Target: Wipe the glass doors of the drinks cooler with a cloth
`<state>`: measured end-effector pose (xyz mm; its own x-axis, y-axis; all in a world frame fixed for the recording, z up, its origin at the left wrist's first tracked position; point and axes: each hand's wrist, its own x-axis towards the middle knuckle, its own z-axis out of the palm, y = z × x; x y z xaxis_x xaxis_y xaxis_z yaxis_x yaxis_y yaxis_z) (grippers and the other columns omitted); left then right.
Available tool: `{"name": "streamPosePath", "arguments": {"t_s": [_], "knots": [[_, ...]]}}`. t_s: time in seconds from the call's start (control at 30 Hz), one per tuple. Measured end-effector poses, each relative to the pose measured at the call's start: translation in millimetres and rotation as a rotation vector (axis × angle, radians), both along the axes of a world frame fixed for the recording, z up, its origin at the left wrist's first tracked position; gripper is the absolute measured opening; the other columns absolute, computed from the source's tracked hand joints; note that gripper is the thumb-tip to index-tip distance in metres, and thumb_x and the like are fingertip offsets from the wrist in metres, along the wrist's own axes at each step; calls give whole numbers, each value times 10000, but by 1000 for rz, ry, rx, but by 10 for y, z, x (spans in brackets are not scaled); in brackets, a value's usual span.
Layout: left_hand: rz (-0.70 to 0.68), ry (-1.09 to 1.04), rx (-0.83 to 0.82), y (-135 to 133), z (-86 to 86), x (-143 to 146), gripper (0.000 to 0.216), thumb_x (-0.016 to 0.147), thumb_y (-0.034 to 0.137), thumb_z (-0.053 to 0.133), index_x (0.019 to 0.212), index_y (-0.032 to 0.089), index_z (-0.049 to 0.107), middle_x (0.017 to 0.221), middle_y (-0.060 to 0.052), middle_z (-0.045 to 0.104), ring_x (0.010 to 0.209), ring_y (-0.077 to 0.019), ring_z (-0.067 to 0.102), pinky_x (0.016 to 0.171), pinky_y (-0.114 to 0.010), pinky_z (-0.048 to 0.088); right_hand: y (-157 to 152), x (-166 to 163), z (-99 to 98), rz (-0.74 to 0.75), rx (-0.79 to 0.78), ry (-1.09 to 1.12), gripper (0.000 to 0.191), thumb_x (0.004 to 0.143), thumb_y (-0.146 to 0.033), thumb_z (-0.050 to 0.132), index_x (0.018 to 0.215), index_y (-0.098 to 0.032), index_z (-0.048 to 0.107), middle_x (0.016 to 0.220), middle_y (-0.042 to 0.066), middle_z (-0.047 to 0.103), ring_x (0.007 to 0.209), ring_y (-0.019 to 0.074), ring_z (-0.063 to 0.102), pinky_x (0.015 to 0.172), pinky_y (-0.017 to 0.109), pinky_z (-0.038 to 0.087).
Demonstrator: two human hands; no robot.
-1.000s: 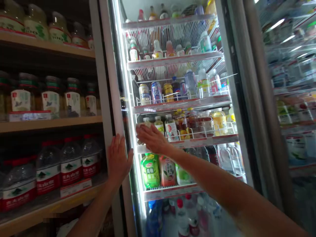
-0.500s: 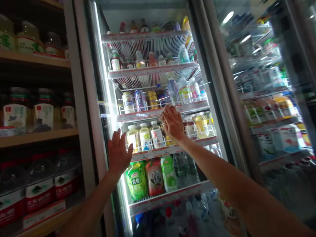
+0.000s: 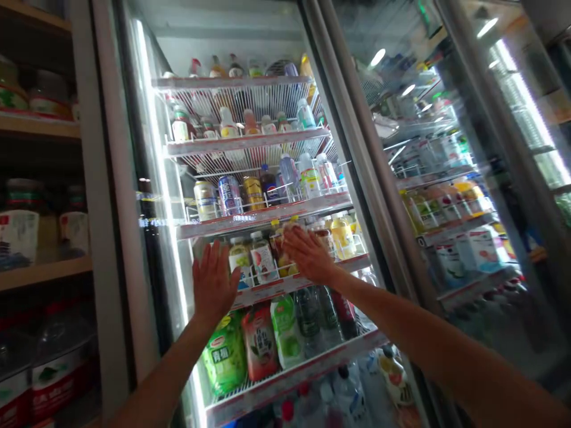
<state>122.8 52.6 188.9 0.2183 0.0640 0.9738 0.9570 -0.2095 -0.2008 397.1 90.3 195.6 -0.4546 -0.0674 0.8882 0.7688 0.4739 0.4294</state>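
Observation:
In the head view a glass cooler door (image 3: 236, 35) stands in front of me, with lit shelves of drinks behind it. My left hand (image 3: 215, 285) lies flat against the glass at the lower left, fingers stretched upward and holding nothing. My right hand (image 3: 310, 254) presses on the glass farther right, in front of the row of bottles. Under its fingers a pale, crumpled cloth (image 3: 289, 227) peeks out at the fingertips; most of it is hidden by the hand.
Wooden shelves (image 3: 44, 273) with large jars and bottles stand on the left. A metal door frame (image 3: 357, 137) runs down the right side. Past it is another lit cooler section with drinks and cartons (image 3: 484, 249). Green and red drink bottles (image 3: 225, 353) fill a lower shelf.
My right hand has slid down the glass with the cloth, from the shelf edge to the bottle row below. My left hand stays flat on the glass. The view has shifted right.

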Motion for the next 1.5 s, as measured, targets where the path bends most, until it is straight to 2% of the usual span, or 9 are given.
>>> {"name": "streamPosePath", "arguments": {"t_s": [0.07,0.23,0.43,0.57,0.83,1.0,1.2,1.37,1.5], "knots": [[6,5,17,20,3,20,517,886,385,351,1350,161,379,1445,-162,347,1387,-274,211,1100,-523,160,33,157,-12,-4,8,-74,444,867,-231,427,1308,-252,477,1456,17,382,1395,197,209,1129,455,204],[10,-2,37,22,4,41,526,888,387,340,1348,134,379,1441,-182,344,1388,-288,201,1102,-525,149,123,471,134,-95,13,555,436,893,-216,337,1292,-142,495,1462,116,354,1396,252,200,1081,505,270],[-1,13,60,32,3,35,533,889,387,345,1371,158,345,1442,-172,346,1382,-291,219,1098,-528,150,150,637,51,-71,11,247,420,878,-224,380,1277,-201,509,1444,63,393,1385,225,235,1095,472,275],[-1,13,61,37,6,28,533,885,388,352,1373,174,341,1440,-159,355,1381,-283,223,1101,-519,151,236,735,222,-70,38,757,437,875,-205,343,1274,-127,503,1447,136,366,1368,273,260,1072,536,285],[14,39,55,17,57,-79,519,887,410,336,1342,165,389,1426,-164,375,1374,-287,244,1101,-517,155,132,205,229,-20,60,110,418,866,-209,397,1268,-233,510,1456,23,374,1390,208,217,1112,449,269],[47,-87,15,-96,199,-307,559,890,437,301,1362,142,358,1454,-179,320,1377,-305,225,1096,-542,157,171,187,561,-42,70,769,450,860,-166,348,1287,-119,482,1442,127,366,1371,284,244,1081,541,275],[77,-69,22,-124,241,-489,559,888,435,299,1354,137,372,1452,-173,328,1379,-293,224,1098,-532,162,75,-417,493,28,84,75,442,846,-224,429,1284,-235,493,1462,22,362,1385,230,225,1110,468,269],[93,-79,17,-126,200,-658,556,884,428,296,1340,124,392,1443,-175,344,1370,-296,245,1098,-529,163,89,-604,699,52,68,575,458,850,-199,392,1299,-189,483,1445,90,374,1372,307,238,1057,563,291],[111,-114,17,-170,192,-778,565,887,431,286,1334,103,393,1435,-194,348,1368,-296,252,1093,-526,173,29,-968,671,80,80,213,459,834,-193,445,1289,-225,490,1441,47,392,1363,275,268,1082,511,294]]}}
